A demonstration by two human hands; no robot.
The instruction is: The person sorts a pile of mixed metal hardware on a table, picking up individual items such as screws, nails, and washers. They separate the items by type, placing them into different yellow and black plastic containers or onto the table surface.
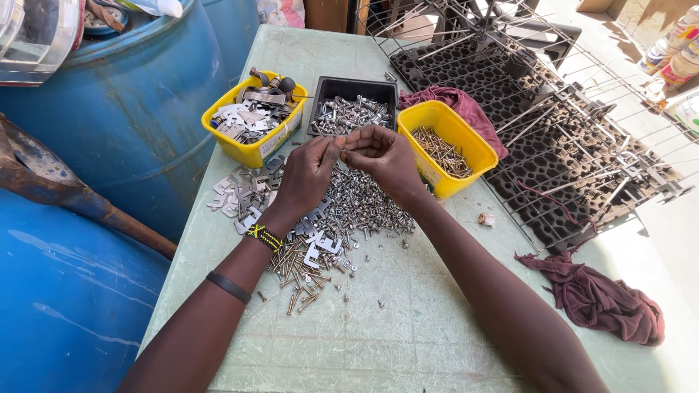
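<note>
Hands: left hand and right hand pinch one small screw between fingertips, above loose screw pile mid-tabletop.

1. Loose pile of small shiny metal bolts and screws: bright, glossy.
2. Two yellow plastic tubs: smooth, slightly glossy.
3. Maroon cloth rag: matt, crumpled.
4. Pale green tabletop: dull, scuffed.

Bright, sharp daylight; overexposed glare at right, wide-angle bending at edges.
</note>
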